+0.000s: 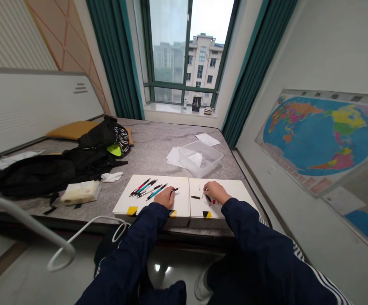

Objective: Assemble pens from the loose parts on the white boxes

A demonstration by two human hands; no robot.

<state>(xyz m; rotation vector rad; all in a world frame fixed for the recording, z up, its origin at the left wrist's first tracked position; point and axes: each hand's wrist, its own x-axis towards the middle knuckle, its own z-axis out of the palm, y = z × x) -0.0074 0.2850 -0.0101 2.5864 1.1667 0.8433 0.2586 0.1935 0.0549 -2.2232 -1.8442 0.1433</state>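
My left hand [165, 197] is closed around a dark pen [175, 189], whose tip sticks out past the fingers. Beside it on the left white box [123, 199] lie several pens in black, red and blue, among them a blue pen [156, 192]. Over the right white box [237, 190], my right hand [216, 192] has its fingers pinched at a small black pen part [208, 198]; I cannot tell whether it is lifted. A short black piece [195, 197] and tiny red bits [214, 202] lie near that hand.
Behind the boxes stand a clear plastic bin [199, 159] and white papers [173, 157]. To the left are a tissue pack [80, 191], a crumpled tissue [112, 176] and a black backpack [40, 171]. A white cable or tube [34, 218] curves across the lower left.
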